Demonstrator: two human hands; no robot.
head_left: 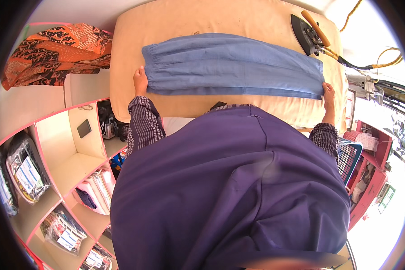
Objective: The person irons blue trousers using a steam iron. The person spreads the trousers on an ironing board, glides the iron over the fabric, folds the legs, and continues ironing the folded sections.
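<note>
Light blue fabric with a gathered elastic waistband, perhaps a skirt or trousers (202, 65), lies lengthwise across a padded ironing table (175, 20) with a peach-coloured cover. At the near left corner, by the waistband, my left hand (140, 81) grips the edge between thumb and fingers. My right hand (328, 94) pinches the near corner of the hem at the other end. Beyond the hem, at the table's back right, rests a dark iron with a wooden handle (315, 28); a hose and yellow cable run from it to the right.
An orange and black patterned cloth (60, 54) lies at the far left. Pink-edged shelves (74, 162) at the left hold plastic-wrapped bundles (28, 173) and a dark phone-like object (84, 128). A blue perforated basket (349, 158) and a red cabinet (368, 192) stand at the right.
</note>
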